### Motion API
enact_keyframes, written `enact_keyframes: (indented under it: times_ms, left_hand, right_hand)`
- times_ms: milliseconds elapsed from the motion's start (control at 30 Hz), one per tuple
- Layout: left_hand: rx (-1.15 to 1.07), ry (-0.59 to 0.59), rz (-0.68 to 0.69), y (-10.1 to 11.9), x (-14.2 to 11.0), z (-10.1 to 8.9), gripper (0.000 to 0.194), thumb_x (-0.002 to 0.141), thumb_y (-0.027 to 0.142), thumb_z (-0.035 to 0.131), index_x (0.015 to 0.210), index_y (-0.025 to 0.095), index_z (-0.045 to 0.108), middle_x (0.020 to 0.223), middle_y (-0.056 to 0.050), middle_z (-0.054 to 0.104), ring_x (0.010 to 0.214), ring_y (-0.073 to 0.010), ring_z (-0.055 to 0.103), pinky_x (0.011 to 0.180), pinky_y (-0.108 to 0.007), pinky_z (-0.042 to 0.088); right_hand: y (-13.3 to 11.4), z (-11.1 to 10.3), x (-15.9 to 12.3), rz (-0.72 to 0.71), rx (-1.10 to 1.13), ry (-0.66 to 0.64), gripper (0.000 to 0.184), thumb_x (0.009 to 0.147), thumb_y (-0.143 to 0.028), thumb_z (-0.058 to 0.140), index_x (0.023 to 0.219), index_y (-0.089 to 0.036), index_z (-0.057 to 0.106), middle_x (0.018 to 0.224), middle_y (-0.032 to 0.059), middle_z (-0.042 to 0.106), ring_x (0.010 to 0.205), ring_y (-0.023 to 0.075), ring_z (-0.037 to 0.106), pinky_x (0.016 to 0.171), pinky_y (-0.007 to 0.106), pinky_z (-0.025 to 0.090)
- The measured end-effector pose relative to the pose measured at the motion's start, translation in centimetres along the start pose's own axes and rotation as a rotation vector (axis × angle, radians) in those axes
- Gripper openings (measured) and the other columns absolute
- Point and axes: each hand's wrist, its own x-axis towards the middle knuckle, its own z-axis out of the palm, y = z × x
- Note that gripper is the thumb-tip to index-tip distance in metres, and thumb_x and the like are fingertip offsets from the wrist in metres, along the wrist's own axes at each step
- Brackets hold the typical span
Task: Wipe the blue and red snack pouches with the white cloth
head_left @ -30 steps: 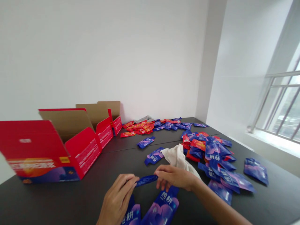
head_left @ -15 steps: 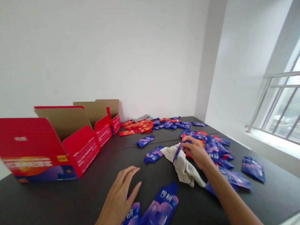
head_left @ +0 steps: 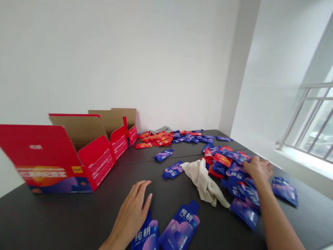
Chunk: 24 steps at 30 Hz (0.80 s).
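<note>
My left hand (head_left: 134, 208) hovers palm down at the front with its thumb and fingers apart, holding nothing. Just beneath it lies a blue-purple pouch (head_left: 147, 234), partly covered by the hand. Beside that, a second blue-purple pouch (head_left: 180, 225) lies flat. At the right, my right hand (head_left: 257, 168) is over the edge of a mixed pile of blue and red pouches (head_left: 235, 173), its visible fingers spread; the fingertips are partly hidden. A blue pouch (head_left: 239, 157) lies by its thumb. A crumpled off-white cloth (head_left: 204, 182) rests left of the pile.
Open red boxes (head_left: 96, 161) stand in a row at the left on the black table (head_left: 109, 215). Farther back are orange-red pouches (head_left: 158, 139), blue pouches (head_left: 188, 138) and a grey cloth (head_left: 162, 129). Single pouches (head_left: 163, 155) lie mid-table. A wall and railing (head_left: 293, 118) border the right.
My right hand has moved right from above the cloth to the pile's right side; the blue pouch it held is no longer seen in it. My left hand has barely moved.
</note>
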Motion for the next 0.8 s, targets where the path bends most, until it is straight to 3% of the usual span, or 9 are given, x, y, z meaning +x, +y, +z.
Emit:
enact_keyframes:
  times_ms: [67,133,200,267,333,400,467,600,800]
  left_hand:
    - [0.011,0.023,-0.025,-0.2,0.2,-0.1,0.03,0.094,0.033,0.039,0.12,0.022,0.049,0.114,-0.007,0.058,0.108,-0.0237,0.059,0.092,-0.042,0.052]
    - [0.014,0.025,-0.047,-0.3,0.2,-0.2,0.03,0.094,0.034,0.039,0.119,0.021,0.05,0.114,-0.007,0.058,0.109,-0.0238,0.059,0.092,-0.042,0.052]
    - [0.011,0.018,-0.061,-0.4,0.2,-0.3,0.03,0.094,0.033,0.039,0.119,0.021,0.051,0.114,-0.007,0.059,0.109,-0.0236,0.06,0.092,-0.042,0.052]
    - [0.005,0.02,-0.065,-0.5,0.2,-0.3,0.03,0.093,0.033,0.04,0.118,0.021,0.052,0.113,-0.007,0.059,0.108,-0.0234,0.06,0.091,-0.042,0.052]
    - [0.0,0.024,-0.07,-0.6,0.1,-0.2,0.03,0.093,0.033,0.041,0.117,0.021,0.053,0.113,-0.007,0.059,0.107,-0.0237,0.061,0.091,-0.042,0.053]
    - [-0.009,0.02,-0.08,-0.7,0.0,-0.1,0.03,0.093,0.033,0.041,0.118,0.021,0.053,0.113,-0.007,0.059,0.108,-0.024,0.06,0.091,-0.042,0.053]
    - [-0.034,0.006,-0.087,-0.6,0.0,0.0,0.03,0.093,0.034,0.041,0.119,0.021,0.052,0.114,-0.007,0.058,0.109,-0.0238,0.06,0.092,-0.042,0.052]
    - [-0.156,-0.075,-0.087,0.1,0.0,-0.3,0.03,0.094,0.036,0.044,0.121,0.023,0.049,0.119,-0.007,0.056,0.114,-0.0228,0.056,0.098,-0.042,0.048]
    - [-0.459,-0.394,-0.029,2.7,-0.3,-1.6,0.027,0.095,0.04,0.046,0.119,0.029,0.053,0.122,-0.003,0.057,0.117,-0.0197,0.055,0.102,-0.036,0.044]
  right_hand:
    - [-1.8,-0.7,-1.7,-0.158,0.016,0.063,0.03,0.078,-0.034,0.053,0.1,-0.015,0.062,0.114,0.0219,0.053,0.115,0.0391,0.045,0.085,0.049,0.041]
    - [-4.1,-1.7,-4.5,-0.449,0.226,-0.075,0.027,0.083,-0.033,0.049,0.099,-0.016,0.063,0.1,0.0151,0.06,0.101,0.031,0.054,0.084,0.042,0.043]
    - [-6.3,-2.6,-8.3,-0.771,0.436,-0.441,0.024,0.087,-0.035,0.047,0.096,-0.019,0.063,0.086,0.0076,0.062,0.082,0.0235,0.058,0.077,0.036,0.045]
    - [-7.7,-3.1,-12.5,-1.075,0.54,-0.837,0.026,0.086,-0.037,0.054,0.106,-0.022,0.062,0.098,0.0053,0.063,0.089,0.0211,0.058,0.081,0.033,0.044]
    - [-8.1,-2.9,-16.1,-1.358,0.475,-1.092,0.046,0.077,-0.041,0.069,0.12,-0.027,0.058,0.118,0.0052,0.057,0.109,0.024,0.051,0.094,0.035,0.04]
    - [-7.9,-2.0,-18.4,-1.53,0.351,-1.186,0.066,0.069,-0.044,0.076,0.129,-0.03,0.052,0.133,0.0061,0.046,0.123,0.0294,0.039,0.101,0.042,0.033]
    - [-7.4,-1.0,-19.3,-1.55,0.259,-1.166,0.073,0.063,-0.046,0.08,0.128,-0.031,0.05,0.134,0.0064,0.043,0.123,0.0315,0.036,0.1,0.045,0.033]
    - [-7.3,0.1,-18.8,-1.42,0.195,-1.066,0.069,0.052,-0.048,0.084,0.108,-0.022,0.054,0.111,0.005,0.048,0.105,0.0273,0.045,0.091,0.041,0.04]
    - [-8.5,-0.5,-18.8,-1.316,0.243,-0.873,0.056,0.059,-0.042,0.079,0.101,-0.019,0.05,0.1,0.0039,0.052,0.096,0.0236,0.048,0.086,0.036,0.039]
